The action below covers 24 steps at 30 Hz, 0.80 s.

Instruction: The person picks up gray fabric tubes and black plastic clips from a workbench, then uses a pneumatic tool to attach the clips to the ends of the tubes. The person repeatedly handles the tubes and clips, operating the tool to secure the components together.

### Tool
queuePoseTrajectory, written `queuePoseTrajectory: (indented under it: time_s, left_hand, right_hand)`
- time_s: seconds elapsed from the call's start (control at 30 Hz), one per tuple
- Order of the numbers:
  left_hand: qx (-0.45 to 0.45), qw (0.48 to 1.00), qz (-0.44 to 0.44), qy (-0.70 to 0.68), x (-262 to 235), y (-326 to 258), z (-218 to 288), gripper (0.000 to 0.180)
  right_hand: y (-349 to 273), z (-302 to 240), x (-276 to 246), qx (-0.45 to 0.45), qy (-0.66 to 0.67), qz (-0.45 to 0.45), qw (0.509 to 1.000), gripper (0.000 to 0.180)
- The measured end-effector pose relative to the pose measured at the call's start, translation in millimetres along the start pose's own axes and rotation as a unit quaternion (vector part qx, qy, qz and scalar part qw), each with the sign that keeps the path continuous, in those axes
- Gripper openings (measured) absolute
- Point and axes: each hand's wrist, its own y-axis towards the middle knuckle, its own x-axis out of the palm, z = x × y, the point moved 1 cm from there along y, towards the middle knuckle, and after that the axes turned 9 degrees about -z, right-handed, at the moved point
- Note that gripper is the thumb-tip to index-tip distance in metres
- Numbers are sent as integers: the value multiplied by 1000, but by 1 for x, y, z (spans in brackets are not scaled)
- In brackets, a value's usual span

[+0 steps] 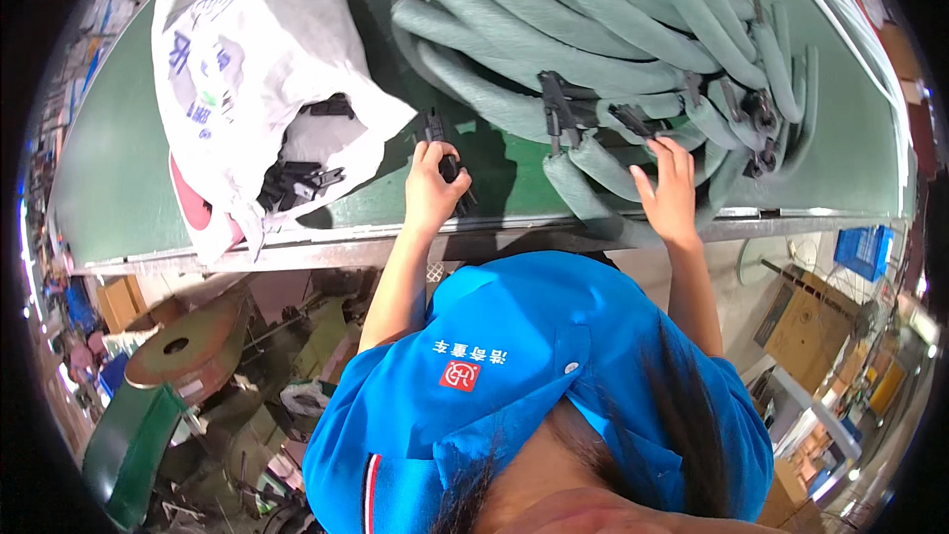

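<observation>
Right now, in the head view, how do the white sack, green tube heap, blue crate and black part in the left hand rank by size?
1. Green tube heap
2. White sack
Unranked: blue crate and black part; the crate is farther off, and the left hand covers some of the part.

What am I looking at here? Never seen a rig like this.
No machine: these are a person's two bare hands. The single picture comes from the left one of two fisheye cameras worn on the head, looking down, so straight edges bend near the rim. On the green table, a white bag lies at left, with black pieces showing in its opening. To its right is a pile of grey-green tubes, some with black fittings. The left hand holds a dark part; the right hand reaches to a black fitting by the tubes.
</observation>
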Motion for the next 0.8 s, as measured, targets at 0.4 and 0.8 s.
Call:
queuePoseTrajectory:
  time_s: [0.4,0.8]
  left_hand:
    - [53,978,87,184,27,-5,46,29]
    - [65,800,-127,-583,154,57,225,54]
  right_hand:
    - [1,73,-18,-105,75,153,980,31]
    - [50,138,-32,-95,25,38,994,53]
